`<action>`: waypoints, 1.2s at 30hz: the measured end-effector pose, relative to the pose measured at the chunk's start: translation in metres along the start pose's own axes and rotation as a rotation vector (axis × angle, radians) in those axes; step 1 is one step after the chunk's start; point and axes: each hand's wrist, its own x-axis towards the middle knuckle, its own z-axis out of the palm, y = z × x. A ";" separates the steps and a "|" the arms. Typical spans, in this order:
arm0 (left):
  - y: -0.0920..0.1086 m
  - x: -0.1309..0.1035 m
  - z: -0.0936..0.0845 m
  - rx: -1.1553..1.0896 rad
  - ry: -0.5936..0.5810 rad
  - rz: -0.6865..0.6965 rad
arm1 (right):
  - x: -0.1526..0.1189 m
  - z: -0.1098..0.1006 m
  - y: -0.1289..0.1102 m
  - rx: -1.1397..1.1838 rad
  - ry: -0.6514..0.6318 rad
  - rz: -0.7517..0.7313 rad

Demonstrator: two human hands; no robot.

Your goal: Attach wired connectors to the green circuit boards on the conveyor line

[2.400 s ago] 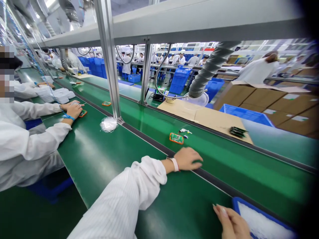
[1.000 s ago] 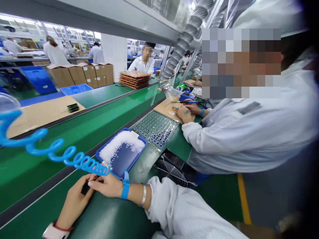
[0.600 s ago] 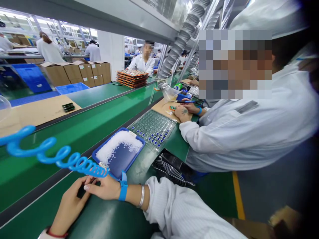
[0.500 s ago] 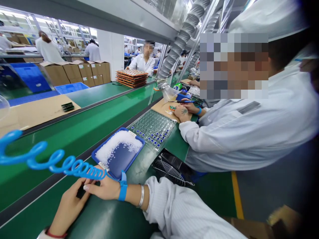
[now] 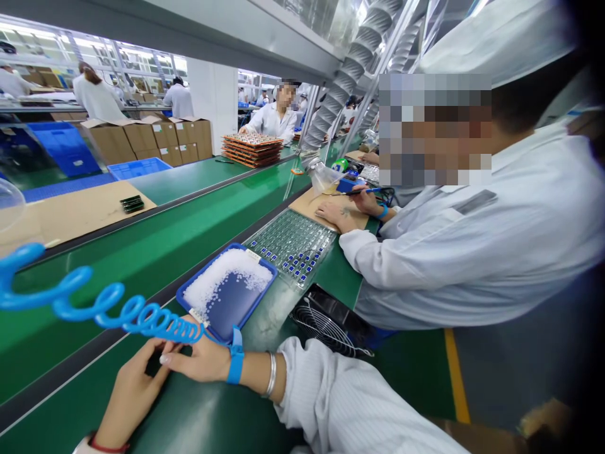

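My left hand [image 5: 133, 388] rests low over the green bench, its fingers stretched towards my right hand and its thumb apart from the forefinger. Nothing shows in its grasp. My right hand [image 5: 203, 358] meets it at the fingertips, thumb extended, also with nothing visible in it. A blue coiled cord [image 5: 142, 315] crosses in front and hides part of the right fingers; it leads to a blue wrist strap [image 5: 236, 359] on my right wrist. Just beyond the right hand sits a blue tray [image 5: 231, 312] holding small white pellets [image 5: 208, 280].
A clear tray of small blue-marked parts [image 5: 293, 249] lies past the blue tray. Beside it is a black fan with a wire guard [image 5: 331, 321]. At right, a co-worker [image 5: 454, 252] holds a blue-handled tool [image 5: 366, 191] over a brown board [image 5: 307, 205]. Stacked orange-edged panels [image 5: 250, 150] stand across the belt.
The co-worker's nearer hand has flattened onto the brown board, and the small green-and-orange piece by it no longer shows. My hands keep their pose; the view has shifted slightly.
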 end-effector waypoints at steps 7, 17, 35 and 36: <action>-0.005 -0.002 0.003 0.022 0.078 0.055 | -0.002 0.001 0.001 0.025 0.005 0.038; -0.003 -0.002 0.002 0.054 0.065 0.123 | -0.002 0.003 0.004 0.059 -0.023 0.041; 0.006 -0.001 -0.001 -0.039 -0.049 0.053 | -0.004 0.002 0.000 0.085 0.005 0.048; 0.006 -0.001 0.000 -0.032 -0.048 0.051 | -0.004 0.001 -0.001 0.096 0.003 0.032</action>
